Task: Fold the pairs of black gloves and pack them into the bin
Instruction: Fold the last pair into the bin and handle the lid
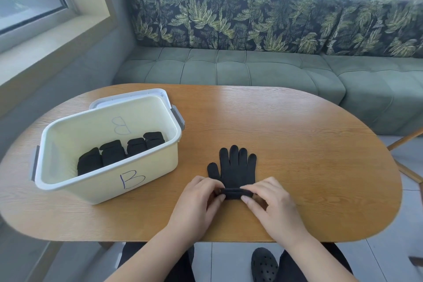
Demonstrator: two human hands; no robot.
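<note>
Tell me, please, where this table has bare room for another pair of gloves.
The table is bare from the black glove rightward to the rounded edge, and past it to the far edge. Crowded: beside the bin, and near centre where left hand and right hand pinch the cuff.

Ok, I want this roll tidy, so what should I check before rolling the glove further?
1. Grip: left hand and right hand both pinch the rolled cuff: ok.
2. The glove lies flat on the table, fingers pointing away: ok.
3. Second glove aligned underneath: cannot tell, only one outline shows.
4. The bin is open: ok.
5. Room in it behind the folded gloves: ok.
</note>
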